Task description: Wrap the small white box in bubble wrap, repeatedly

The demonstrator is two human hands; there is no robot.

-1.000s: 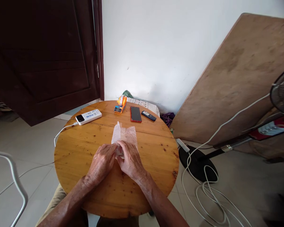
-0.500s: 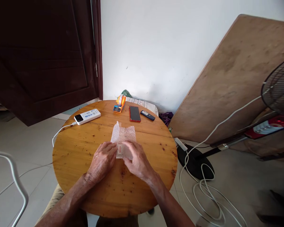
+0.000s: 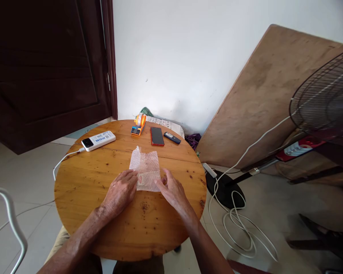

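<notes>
A sheet of clear bubble wrap [image 3: 148, 167] lies on the round wooden table, with a small item bearing a red mark [image 3: 140, 179] under or inside its left part; its kind is hard to make out. My left hand [image 3: 121, 190] rests flat on the left edge of the wrap, fingers stretched out. At the right edge of the wrap is my right hand [image 3: 173, 190], its fingers apart and the thumb side touching or close to the plastic.
Toward the back of the table [image 3: 80, 205] stand a white power bank [image 3: 100, 140] with a cable, an orange tape dispenser [image 3: 139, 123], a red-edged phone [image 3: 157, 136] and a small dark handset [image 3: 172, 137]. A fan [image 3: 326, 91] and looped cable are at the right.
My right hand has moved from over the wrap to its right edge, uncovering more of the plastic. My left hand stays on the left side. The camera view has shifted slightly right.
</notes>
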